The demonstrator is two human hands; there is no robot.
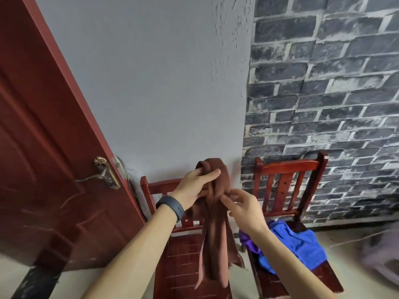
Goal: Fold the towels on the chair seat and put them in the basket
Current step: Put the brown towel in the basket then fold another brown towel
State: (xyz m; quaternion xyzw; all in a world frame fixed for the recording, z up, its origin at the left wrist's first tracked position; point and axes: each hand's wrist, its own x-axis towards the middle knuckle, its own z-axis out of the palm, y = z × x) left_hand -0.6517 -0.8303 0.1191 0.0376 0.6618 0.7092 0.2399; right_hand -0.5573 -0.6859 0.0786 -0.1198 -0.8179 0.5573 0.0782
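**Two hands hold a brown towel over the left chair**

Both hands are raised in front of the grey wall point(151, 83), gripping one brown towel point(216, 234). The left hand point(194, 188), with a dark wristband point(170, 207) on its wrist, has its fingers and thumb curled round the bunched top of the towel. The right hand point(241, 208) is just below and to the right of it, pinching a fold of the same cloth between thumb and fingertips. From these grips the towel hangs in long, loose, twisted strands above the seat of the left wooden chair point(179, 266); whether its lower ends touch the seat cannot be told.

A second red wooden chair point(289, 169) stands just to the right, its back against the grey brick-patterned wall point(323, 93). On its seat lies a crumpled blue towel point(302, 242), with a purple towel point(246, 238) at the seat's left edge, touching the blue one.

At left is a dark red door point(43, 147) with a brass lever handle point(106, 172). A pale shape at the far right edge is too blurred to identify.
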